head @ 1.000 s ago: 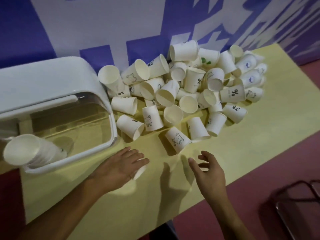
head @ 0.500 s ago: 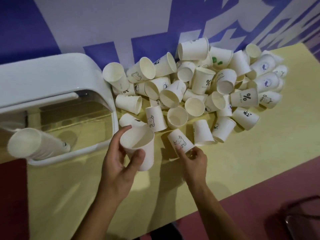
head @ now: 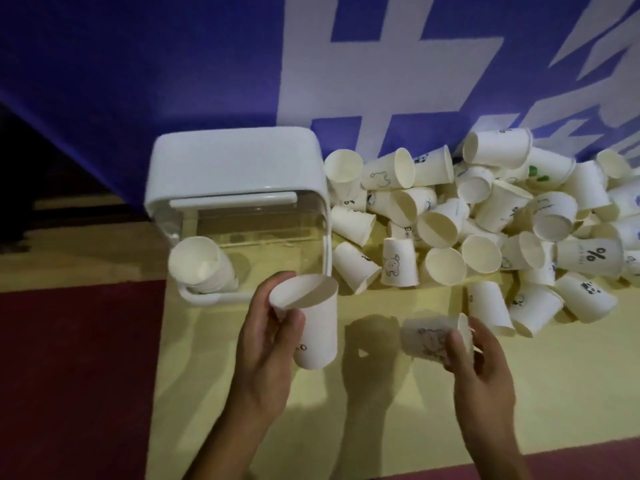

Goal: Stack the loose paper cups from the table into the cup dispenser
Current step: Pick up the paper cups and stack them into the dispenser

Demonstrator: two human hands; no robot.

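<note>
The left hand [head: 266,344] is gripping 1 upright cup [head: 311,323] near the cup dispenser [head: 235,174] while the right hand [head: 481,368] is holding a 2nd cup [head: 433,337] sideways over the desk [head: 381,410], so nesting them squarely, base first, is looking wise.

A "%" sign is printed on one paper cup [head: 588,257].

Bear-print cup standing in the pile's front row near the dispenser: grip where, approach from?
Pinch the bear-print cup across its side wall just below the closed base, coming from above on the near side. It seems to stand rim-down, narrow end up, with neighbouring cups close on both flanks; top and front look free.
</note>
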